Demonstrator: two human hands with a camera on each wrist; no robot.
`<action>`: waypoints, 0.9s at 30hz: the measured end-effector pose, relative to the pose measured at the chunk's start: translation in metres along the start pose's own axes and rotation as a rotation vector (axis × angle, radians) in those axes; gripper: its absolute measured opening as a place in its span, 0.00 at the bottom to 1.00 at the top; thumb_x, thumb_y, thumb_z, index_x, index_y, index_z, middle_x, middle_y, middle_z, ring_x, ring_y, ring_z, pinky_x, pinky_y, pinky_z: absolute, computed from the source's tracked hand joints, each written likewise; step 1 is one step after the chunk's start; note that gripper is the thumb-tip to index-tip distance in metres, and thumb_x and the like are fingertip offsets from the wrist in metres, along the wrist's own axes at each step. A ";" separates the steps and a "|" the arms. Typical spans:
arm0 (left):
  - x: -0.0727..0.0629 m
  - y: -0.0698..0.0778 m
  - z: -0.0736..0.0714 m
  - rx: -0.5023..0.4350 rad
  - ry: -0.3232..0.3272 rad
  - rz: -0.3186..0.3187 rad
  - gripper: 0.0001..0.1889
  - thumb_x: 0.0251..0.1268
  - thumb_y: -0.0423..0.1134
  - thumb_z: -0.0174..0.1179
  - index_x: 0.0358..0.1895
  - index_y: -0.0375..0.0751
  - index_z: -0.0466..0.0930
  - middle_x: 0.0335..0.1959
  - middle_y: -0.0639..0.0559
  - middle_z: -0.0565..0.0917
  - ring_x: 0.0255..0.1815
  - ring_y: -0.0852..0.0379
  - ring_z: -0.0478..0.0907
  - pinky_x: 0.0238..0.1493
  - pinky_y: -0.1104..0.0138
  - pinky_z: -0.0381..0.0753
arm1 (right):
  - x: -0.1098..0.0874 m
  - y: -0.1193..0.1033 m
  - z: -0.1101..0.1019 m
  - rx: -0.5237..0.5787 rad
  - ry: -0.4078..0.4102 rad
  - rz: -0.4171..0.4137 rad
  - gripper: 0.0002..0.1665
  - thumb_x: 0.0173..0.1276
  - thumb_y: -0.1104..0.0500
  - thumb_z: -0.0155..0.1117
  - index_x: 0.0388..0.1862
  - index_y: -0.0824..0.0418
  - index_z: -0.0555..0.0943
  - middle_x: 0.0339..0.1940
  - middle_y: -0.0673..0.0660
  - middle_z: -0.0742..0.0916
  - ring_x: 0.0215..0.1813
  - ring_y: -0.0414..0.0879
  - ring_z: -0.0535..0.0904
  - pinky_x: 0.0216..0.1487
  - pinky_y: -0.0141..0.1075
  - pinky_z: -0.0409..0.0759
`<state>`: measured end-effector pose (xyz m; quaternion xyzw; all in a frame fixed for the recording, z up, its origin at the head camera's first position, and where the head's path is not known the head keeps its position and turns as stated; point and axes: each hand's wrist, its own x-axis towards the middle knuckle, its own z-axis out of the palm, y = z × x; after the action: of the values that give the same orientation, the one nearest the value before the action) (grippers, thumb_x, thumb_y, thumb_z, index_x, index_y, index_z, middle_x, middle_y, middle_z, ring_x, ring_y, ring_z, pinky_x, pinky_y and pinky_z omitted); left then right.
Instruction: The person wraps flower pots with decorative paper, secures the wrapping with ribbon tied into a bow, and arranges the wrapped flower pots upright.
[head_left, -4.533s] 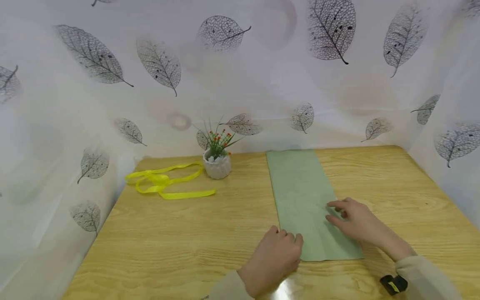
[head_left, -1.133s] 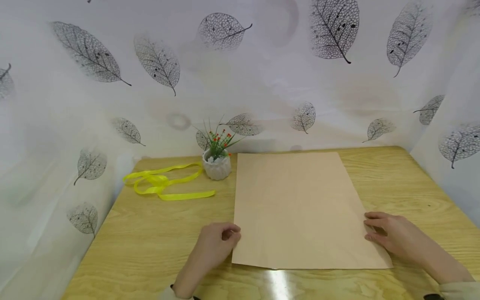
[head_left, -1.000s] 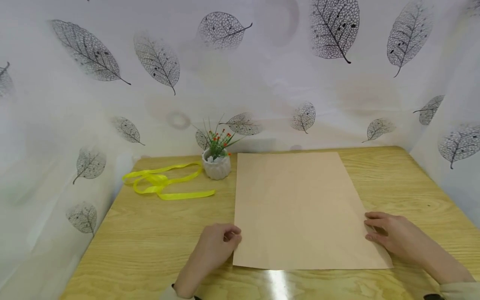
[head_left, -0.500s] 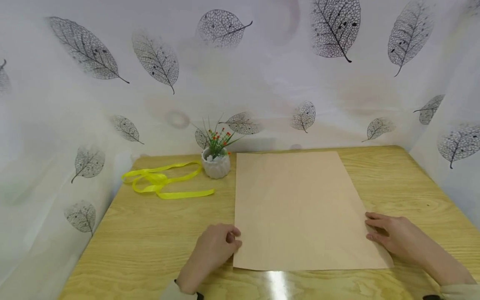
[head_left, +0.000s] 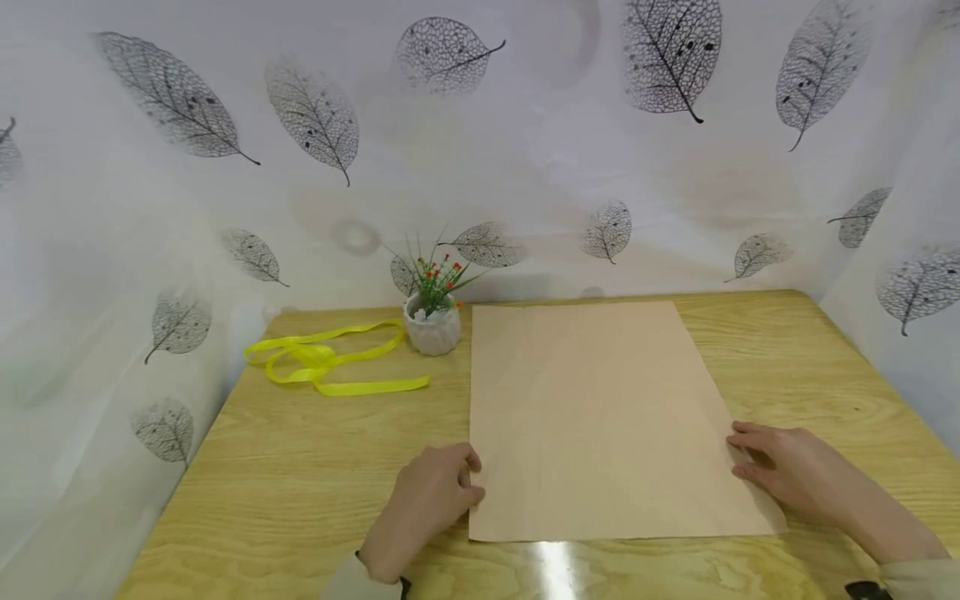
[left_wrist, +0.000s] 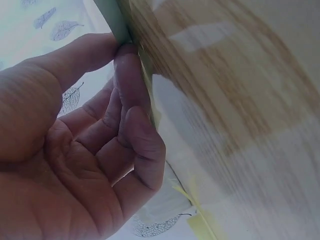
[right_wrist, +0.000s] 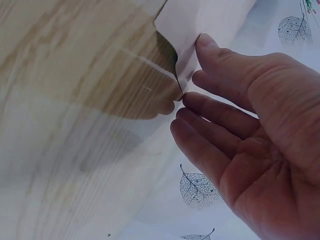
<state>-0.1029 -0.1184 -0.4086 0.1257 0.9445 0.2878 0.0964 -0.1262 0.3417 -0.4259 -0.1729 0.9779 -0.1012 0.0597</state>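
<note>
A large sheet of paper [head_left: 592, 425] lies spread on the table, tan on its upper face. Its green underside shows in the left wrist view, where my left hand [left_wrist: 95, 130] pinches the edge between thumb and index finger, other fingers curled. In the head view that left hand [head_left: 427, 492] is at the near left edge of the sheet. Opposite, my right hand [head_left: 802, 475] touches the right edge. The right wrist view shows the right hand [right_wrist: 250, 115] with its thumb on the paper [right_wrist: 192, 25] and fairly straight fingers at the slightly lifted edge.
A yellow ribbon [head_left: 375, 388] lies in loose loops at the table's back left. Beside it stands a white pot [head_left: 432, 335] with a small flowering plant. A leaf-printed white curtain [head_left: 525, 150] surrounds the wooden table [head_left: 315, 467] at the back and sides.
Earlier the paper was a narrow strip, green side up; it has since been unfolded to the tan sheet. Over the last second the left hand and near left corner have shifted slightly right.
</note>
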 end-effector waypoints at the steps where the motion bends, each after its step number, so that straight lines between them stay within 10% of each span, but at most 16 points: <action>1: 0.000 0.000 0.000 0.003 -0.001 -0.001 0.10 0.58 0.36 0.72 0.43 0.41 0.85 0.21 0.62 0.79 0.19 0.66 0.69 0.20 0.70 0.69 | 0.001 0.000 0.000 -0.001 -0.003 -0.001 0.25 0.64 0.55 0.74 0.55 0.69 0.85 0.59 0.71 0.85 0.53 0.65 0.86 0.51 0.56 0.83; 27: 0.004 -0.002 -0.004 0.158 -0.012 0.091 0.21 0.54 0.39 0.76 0.52 0.40 0.86 0.50 0.52 0.82 0.44 0.53 0.84 0.36 0.62 0.84 | 0.000 -0.012 0.011 0.013 0.074 -0.058 0.20 0.63 0.58 0.75 0.51 0.68 0.88 0.56 0.66 0.88 0.54 0.64 0.86 0.49 0.51 0.85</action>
<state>-0.1082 -0.1210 -0.4073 0.1775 0.9569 0.2160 0.0784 -0.1204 0.3293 -0.4340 -0.1971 0.9733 -0.1156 0.0218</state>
